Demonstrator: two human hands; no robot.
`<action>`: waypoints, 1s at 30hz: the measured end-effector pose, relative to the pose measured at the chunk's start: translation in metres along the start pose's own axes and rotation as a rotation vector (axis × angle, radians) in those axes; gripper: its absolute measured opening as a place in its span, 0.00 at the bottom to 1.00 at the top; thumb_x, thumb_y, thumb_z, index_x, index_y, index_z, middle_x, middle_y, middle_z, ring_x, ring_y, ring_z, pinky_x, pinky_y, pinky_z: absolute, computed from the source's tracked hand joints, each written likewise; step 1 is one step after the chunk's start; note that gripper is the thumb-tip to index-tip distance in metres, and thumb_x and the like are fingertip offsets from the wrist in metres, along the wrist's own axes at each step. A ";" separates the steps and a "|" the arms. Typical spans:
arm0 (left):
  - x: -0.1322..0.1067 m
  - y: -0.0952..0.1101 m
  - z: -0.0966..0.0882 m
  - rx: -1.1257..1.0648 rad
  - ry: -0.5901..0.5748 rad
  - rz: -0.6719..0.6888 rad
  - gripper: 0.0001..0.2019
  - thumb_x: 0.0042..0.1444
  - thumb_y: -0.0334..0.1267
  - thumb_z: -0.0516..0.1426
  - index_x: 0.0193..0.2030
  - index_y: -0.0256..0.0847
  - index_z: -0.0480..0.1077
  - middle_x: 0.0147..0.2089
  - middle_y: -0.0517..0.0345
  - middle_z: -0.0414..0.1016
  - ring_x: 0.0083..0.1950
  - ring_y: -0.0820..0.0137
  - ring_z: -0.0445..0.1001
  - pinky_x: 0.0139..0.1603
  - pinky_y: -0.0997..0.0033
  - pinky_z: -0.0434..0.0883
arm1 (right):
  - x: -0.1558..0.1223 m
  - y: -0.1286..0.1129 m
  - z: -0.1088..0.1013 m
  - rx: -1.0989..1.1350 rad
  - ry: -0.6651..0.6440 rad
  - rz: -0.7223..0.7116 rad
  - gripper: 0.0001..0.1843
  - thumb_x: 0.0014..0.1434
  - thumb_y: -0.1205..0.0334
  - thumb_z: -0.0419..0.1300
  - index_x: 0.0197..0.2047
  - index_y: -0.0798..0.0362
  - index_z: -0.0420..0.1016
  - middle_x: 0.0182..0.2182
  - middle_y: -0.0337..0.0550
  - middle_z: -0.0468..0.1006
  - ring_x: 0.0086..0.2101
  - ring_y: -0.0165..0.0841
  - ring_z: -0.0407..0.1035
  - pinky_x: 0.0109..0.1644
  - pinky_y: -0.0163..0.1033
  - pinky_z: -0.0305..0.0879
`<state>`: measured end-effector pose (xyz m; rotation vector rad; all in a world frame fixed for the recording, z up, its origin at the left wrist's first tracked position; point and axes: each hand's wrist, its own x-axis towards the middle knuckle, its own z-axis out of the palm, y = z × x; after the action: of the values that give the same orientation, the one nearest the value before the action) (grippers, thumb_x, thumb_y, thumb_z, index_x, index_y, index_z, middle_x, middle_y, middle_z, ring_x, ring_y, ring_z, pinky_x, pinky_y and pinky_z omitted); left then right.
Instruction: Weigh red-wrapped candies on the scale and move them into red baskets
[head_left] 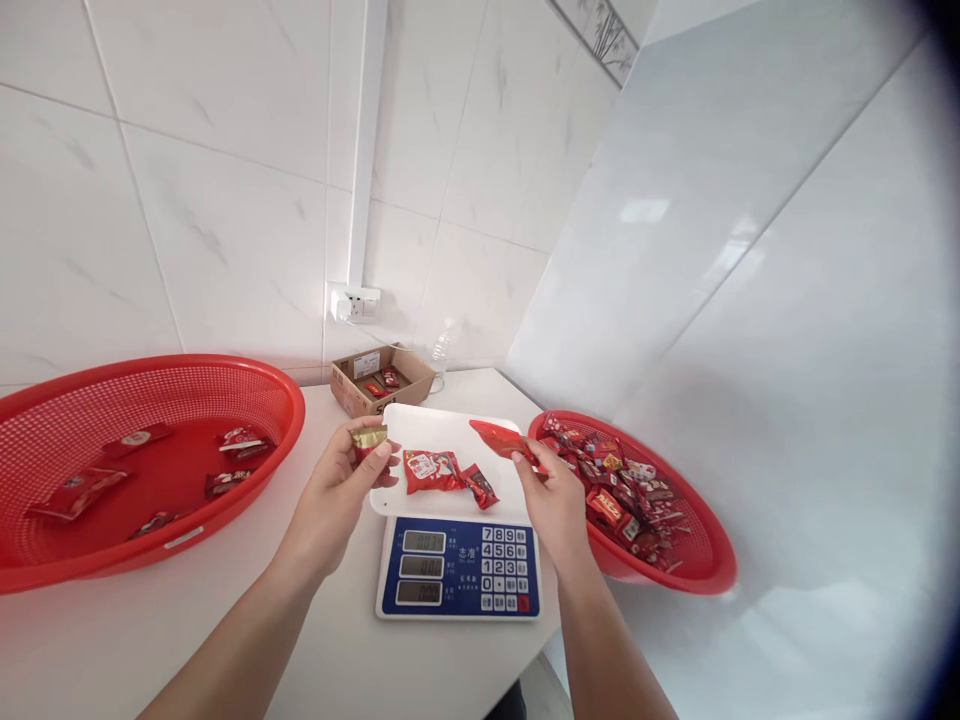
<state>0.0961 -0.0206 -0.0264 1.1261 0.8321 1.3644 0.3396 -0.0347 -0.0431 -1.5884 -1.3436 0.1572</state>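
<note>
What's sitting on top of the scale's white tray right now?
Two red wrapped candies lie on the white tray. The right hand holds a red packet above its right edge, hiding that part of the tray.

left hand point(337, 495) pinching gold-topped red candy point(369, 440) | right hand point(555, 500) holding plain red packet point(501, 441) | between hands: white tray point(450, 425) carrying red wrappers point(433, 471) with white print, scale point(457, 567) showing blue panel, white keys | red mesh baskets point(225, 375) sitting outside both hands | white desk point(225, 600) | brown box point(382, 377) lying beyond the hands
</note>
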 end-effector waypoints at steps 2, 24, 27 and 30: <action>0.001 0.002 -0.002 -0.018 -0.008 -0.004 0.20 0.53 0.50 0.60 0.50 0.46 0.65 0.41 0.58 0.73 0.43 0.70 0.71 0.40 0.71 0.72 | 0.008 0.016 0.004 -0.092 -0.008 -0.044 0.20 0.58 0.52 0.53 0.47 0.52 0.77 0.49 0.50 0.78 0.50 0.43 0.70 0.57 0.52 0.63; -0.015 0.036 -0.010 -0.191 0.056 0.271 0.21 0.54 0.34 0.62 0.54 0.51 0.66 0.43 0.57 0.77 0.38 0.72 0.77 0.34 0.76 0.76 | -0.029 0.091 -0.072 -0.792 -0.080 0.308 0.24 0.61 0.47 0.48 0.52 0.47 0.75 0.38 0.50 0.81 0.32 0.42 0.72 0.31 0.42 0.60; -0.017 0.038 -0.010 -0.186 0.044 0.261 0.18 0.54 0.36 0.62 0.52 0.49 0.68 0.40 0.58 0.77 0.33 0.74 0.74 0.28 0.79 0.73 | -0.036 0.098 -0.063 -0.917 -0.018 0.229 0.23 0.64 0.51 0.46 0.48 0.48 0.78 0.33 0.50 0.81 0.28 0.39 0.70 0.31 0.40 0.56; -0.017 0.037 -0.009 -0.178 0.025 0.250 0.14 0.55 0.37 0.61 0.49 0.48 0.70 0.35 0.59 0.75 0.28 0.77 0.70 0.23 0.81 0.68 | -0.040 0.107 -0.054 -0.974 0.116 0.059 0.21 0.64 0.55 0.47 0.42 0.54 0.80 0.28 0.51 0.80 0.27 0.36 0.68 0.32 0.39 0.54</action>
<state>0.0745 -0.0411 0.0028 1.1013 0.5871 1.6284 0.4308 -0.0855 -0.1144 -2.3774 -1.3513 -0.6411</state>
